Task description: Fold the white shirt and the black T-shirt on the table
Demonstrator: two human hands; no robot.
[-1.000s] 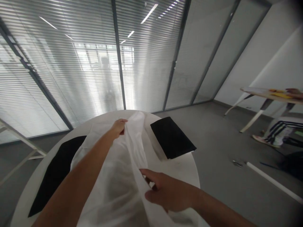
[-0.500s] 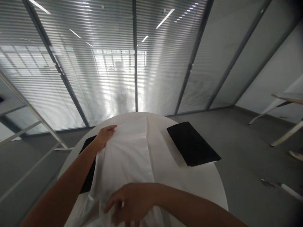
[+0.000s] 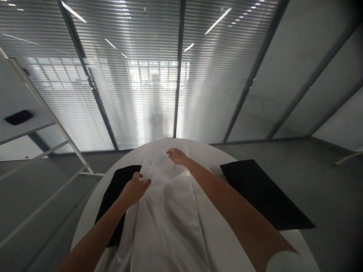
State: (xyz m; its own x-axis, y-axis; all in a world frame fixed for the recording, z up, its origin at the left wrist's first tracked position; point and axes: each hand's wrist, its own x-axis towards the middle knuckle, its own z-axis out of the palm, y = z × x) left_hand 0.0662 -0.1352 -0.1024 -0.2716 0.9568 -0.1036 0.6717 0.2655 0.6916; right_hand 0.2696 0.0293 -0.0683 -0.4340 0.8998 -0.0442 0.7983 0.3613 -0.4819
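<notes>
A long white cloth (image 3: 170,204), with soft wrinkles and folds, runs lengthwise over a round white table (image 3: 224,241). Over the cloth's left edge is my left hand (image 3: 135,189), thumb and forefinger apart with a gap between them. My right hand (image 3: 177,156) has reached the far part of the cloth, its fingers bent and drawn together on the fabric. Whether the cloth is a garment cannot be told, as its near end runs out of view.
Flat black sheets or folders lie either side of the cloth: one on the left (image 3: 113,192), partly behind my left forearm, another on the right (image 3: 263,192), overhanging the table edge. A white metal frame (image 3: 61,132) stands left; a blind-covered glass wall (image 3: 141,113) is behind.
My right hand has moved from the near part of the cloth to its far part. My left hand has come nearer along the left edge. The view has turned left.
</notes>
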